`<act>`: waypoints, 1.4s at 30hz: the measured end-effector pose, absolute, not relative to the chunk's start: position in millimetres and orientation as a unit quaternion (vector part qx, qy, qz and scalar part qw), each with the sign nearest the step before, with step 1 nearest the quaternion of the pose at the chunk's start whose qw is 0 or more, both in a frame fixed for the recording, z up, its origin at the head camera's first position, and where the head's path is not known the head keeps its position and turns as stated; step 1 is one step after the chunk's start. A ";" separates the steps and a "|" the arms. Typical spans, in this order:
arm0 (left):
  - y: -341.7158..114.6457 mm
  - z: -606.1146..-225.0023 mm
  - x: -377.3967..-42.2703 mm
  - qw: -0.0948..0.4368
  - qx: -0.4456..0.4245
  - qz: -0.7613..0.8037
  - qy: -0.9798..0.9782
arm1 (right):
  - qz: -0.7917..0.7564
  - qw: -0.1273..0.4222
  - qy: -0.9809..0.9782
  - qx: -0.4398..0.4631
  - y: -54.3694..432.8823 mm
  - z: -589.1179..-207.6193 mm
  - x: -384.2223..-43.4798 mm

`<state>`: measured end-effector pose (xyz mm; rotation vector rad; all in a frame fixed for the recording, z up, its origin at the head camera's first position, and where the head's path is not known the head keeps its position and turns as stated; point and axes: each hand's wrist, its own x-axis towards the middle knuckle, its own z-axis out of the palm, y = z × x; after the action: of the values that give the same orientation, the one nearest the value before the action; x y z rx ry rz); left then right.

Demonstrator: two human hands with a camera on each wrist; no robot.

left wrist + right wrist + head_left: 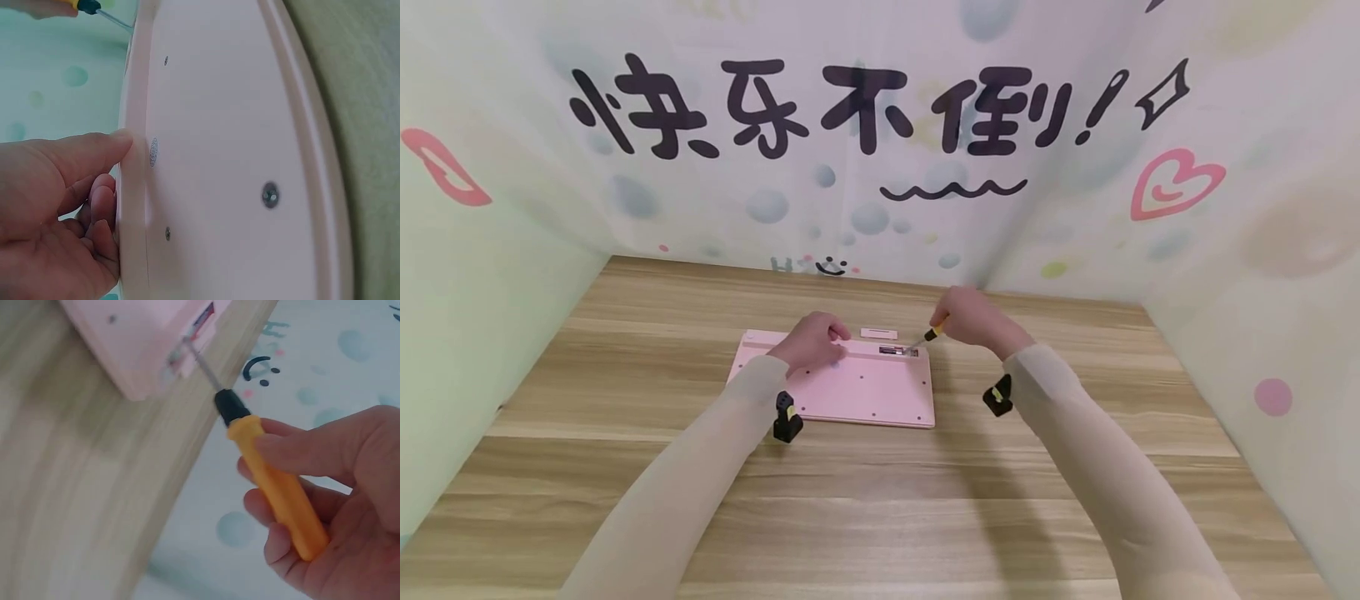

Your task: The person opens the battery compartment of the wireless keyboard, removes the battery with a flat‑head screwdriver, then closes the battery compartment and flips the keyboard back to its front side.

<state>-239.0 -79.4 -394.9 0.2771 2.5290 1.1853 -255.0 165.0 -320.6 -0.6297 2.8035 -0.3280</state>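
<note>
A pink keyboard (pixel 880 396) lies underside up on the table, small dark screws dotting its back. My left hand (pixel 812 343) grips its far raised edge; in the left wrist view the thumb lies on top and the other fingers curl behind. My right hand (pixel 976 318) holds a screwdriver (pixel 281 487) by its yellow handle, fingers wrapped round it. The metal shaft points down into the uncovered battery compartment (pixel 912 352) near the keyboard's far right corner, its tip at a battery (pixel 889 351). Just behind the keyboard lies the small pink battery cover (pixel 878 333).
The wood-grain table (pixel 865 517) ends at a printed cloth wall (pixel 715 217) behind, with more cloth at both sides. Each wrist wears a small black camera mount, the left one (pixel 787 421) hanging over the keyboard's near edge.
</note>
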 end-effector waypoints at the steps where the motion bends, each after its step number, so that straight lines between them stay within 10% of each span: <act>1: -79.5 -394.8 -238.9 0.166 0.098 0.416 0.889 | -0.128 0.120 0.961 -0.214 170.0 -324.2 -254.0; 16: -79.2 -395.1 -238.6 0.168 0.091 0.417 0.888 | -0.244 0.022 0.950 -0.194 204.6 -360.4 -229.3; 42: -78.6 -390.3 -241.1 0.179 0.104 0.398 0.894 | -0.236 0.060 0.954 -0.177 215.5 -379.7 -215.3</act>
<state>-241.1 -78.6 -390.3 0.2946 2.5267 1.1242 -215.3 215.5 -379.7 -0.5355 2.8872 -0.7141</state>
